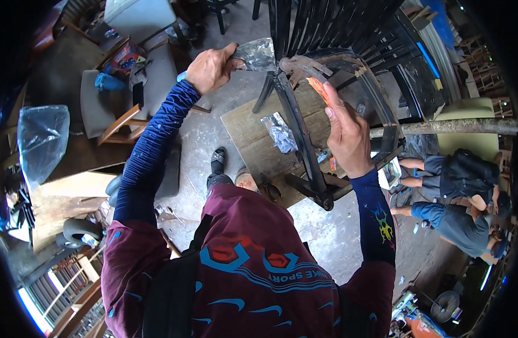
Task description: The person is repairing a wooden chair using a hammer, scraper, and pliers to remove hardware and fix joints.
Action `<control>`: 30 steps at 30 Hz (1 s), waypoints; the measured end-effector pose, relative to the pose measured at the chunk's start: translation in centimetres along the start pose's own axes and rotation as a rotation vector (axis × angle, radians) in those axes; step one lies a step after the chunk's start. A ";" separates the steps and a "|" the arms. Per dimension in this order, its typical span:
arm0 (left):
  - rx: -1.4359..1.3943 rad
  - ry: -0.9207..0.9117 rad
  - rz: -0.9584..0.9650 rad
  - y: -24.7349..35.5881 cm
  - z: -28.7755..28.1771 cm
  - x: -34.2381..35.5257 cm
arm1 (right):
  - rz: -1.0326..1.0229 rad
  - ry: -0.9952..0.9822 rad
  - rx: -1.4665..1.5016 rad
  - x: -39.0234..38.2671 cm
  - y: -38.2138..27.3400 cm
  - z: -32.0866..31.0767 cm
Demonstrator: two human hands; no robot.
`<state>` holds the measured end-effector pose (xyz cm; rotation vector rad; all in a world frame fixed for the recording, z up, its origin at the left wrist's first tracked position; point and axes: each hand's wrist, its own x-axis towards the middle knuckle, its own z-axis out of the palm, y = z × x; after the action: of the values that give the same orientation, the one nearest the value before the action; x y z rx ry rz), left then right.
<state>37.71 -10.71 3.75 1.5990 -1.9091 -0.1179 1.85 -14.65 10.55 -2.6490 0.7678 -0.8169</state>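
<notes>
My left hand [211,69] is closed on the edge of a flat rectangular plate [255,54] with grey and dark smears. The plate's far end reaches the joint of a black chair frame [297,127], which lies tipped over with its slatted back pointing away. Brownish-grey filler-like patches [304,66] mark the wood around that joint. On the other side of the frame, my right hand [349,132] pinches a small flat orange piece [318,90] between thumb and fingers. Its exact kind is unclear, and the fingers cover its lower part.
Below the frame is a wooden board [245,132] with a crumpled plastic packet [279,134]. Padded chairs [101,110] stand at left, beside a clear plastic sheet [43,138]. Two people [464,203] bend over at right near a horizontal pole [456,127]. A tyre [81,232] lies lower left.
</notes>
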 end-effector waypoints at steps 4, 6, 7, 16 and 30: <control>-0.108 -0.061 0.064 -2.1 0.1 1.6 | -0.029 0.004 0.011 3.4 -1.4 0.4; -0.124 -0.086 0.068 -3.1 0.2 2.4 | -0.090 0.046 0.015 5.0 -2.0 0.7; -0.270 -0.111 0.087 -4.2 0.6 2.5 | -0.086 0.027 0.007 5.5 -2.1 1.0; -0.334 0.084 -0.151 0.0 2.8 -5.3 | -0.106 0.031 0.051 4.2 -2.7 0.2; 0.125 0.210 -0.127 5.8 1.8 -4.3 | -0.135 0.014 -0.102 2.7 -3.7 -2.9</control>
<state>32.11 -5.86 3.21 1.7414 -1.6831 0.1142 3.59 -13.36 15.50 -2.8141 0.6561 -0.8529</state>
